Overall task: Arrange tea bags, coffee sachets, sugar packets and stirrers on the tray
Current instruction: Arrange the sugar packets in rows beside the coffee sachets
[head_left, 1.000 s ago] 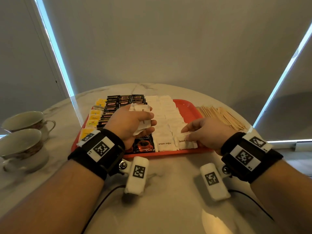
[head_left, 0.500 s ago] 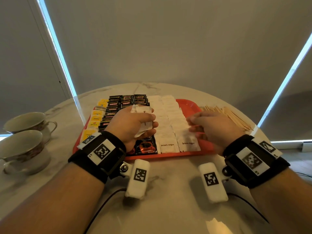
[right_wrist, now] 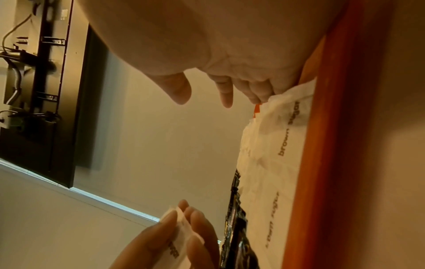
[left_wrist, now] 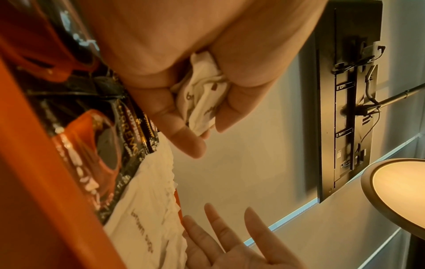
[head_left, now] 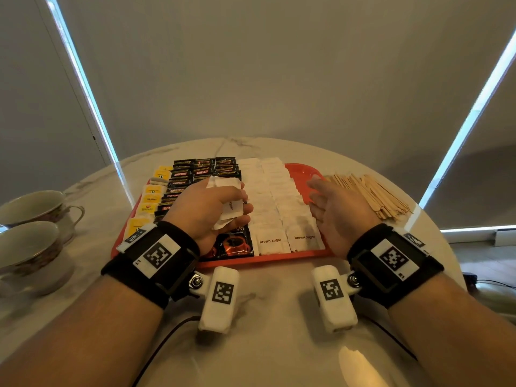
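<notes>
A red tray [head_left: 303, 169] on the marble table holds yellow tea bags [head_left: 152, 191], black coffee sachets [head_left: 201, 170] and two columns of white brown-sugar packets [head_left: 272, 241]. My left hand [head_left: 208, 208] hovers over the tray's middle and grips a bunch of white sugar packets [head_left: 230, 203] [left_wrist: 202, 98] [right_wrist: 177, 234]. My right hand [head_left: 335, 210] hangs over the tray's right side with fingers straight and spread, holding nothing; its fingers [left_wrist: 230, 234] [right_wrist: 226, 96] are beside the right sugar column. Wooden stirrers [head_left: 371, 195] lie in a pile on the table right of the tray.
Two teacups [head_left: 30, 216] stand at the table's left edge. Bare marble table [head_left: 273, 358] lies between me and the tray. Grey blinds fill the background.
My right hand has let go of the packet laid at the near end of the right sugar column, lifted away to the right and opened. My left hand keeps its bunch.
</notes>
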Action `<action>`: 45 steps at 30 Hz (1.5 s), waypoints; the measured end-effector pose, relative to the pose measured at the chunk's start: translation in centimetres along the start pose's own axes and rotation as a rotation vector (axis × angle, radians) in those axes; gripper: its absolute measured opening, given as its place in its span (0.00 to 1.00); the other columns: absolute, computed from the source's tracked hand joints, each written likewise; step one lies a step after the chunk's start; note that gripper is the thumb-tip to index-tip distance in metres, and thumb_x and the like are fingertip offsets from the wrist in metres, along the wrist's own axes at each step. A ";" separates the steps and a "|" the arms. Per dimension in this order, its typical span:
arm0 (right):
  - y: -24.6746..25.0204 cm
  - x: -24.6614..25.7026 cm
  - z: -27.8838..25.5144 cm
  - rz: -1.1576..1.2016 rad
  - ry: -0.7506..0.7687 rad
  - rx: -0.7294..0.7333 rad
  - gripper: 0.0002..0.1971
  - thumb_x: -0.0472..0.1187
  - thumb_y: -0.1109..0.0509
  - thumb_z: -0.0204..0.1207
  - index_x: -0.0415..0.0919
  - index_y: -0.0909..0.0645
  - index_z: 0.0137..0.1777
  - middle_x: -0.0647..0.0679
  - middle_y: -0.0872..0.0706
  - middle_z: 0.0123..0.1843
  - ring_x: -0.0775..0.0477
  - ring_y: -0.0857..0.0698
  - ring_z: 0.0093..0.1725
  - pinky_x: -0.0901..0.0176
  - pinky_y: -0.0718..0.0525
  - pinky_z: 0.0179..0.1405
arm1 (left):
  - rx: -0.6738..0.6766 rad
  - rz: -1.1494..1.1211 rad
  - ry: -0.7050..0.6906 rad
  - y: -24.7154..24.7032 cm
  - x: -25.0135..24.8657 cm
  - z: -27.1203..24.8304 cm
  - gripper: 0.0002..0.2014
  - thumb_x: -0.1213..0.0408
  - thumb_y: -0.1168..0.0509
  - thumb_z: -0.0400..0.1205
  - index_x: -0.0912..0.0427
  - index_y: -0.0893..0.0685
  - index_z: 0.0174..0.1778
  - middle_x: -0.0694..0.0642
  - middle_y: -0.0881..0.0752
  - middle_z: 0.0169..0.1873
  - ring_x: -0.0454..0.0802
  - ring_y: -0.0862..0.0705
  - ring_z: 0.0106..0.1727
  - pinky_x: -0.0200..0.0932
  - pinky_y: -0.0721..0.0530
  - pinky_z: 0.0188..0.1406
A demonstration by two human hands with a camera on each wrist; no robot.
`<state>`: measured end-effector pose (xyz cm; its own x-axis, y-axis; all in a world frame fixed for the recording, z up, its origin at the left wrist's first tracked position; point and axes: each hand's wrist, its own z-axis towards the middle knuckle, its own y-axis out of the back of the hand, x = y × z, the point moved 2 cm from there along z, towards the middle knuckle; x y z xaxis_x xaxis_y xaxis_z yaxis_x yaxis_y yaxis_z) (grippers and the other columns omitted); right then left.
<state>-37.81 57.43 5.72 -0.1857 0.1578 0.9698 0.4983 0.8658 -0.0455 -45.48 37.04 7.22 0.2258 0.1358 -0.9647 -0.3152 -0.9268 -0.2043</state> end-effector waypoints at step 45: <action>-7.8 3.1 1.4 -0.088 0.213 0.321 0.06 0.39 0.26 0.81 0.37 0.11 0.52 0.38 0.08 0.46 0.46 0.13 0.42 0.51 0.15 0.45 | -0.038 0.121 -0.139 1.5 -0.9 1.1 0.14 0.74 0.23 0.79 0.52 0.15 0.54 0.53 0.06 0.37 0.46 0.11 0.31 0.40 0.17 0.25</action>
<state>-43.44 51.86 8.79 -0.0192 0.0031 0.9998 0.1923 0.9813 0.0006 -47.13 35.89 7.60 0.0577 0.0674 -0.9961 -0.2967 -0.9515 -0.0816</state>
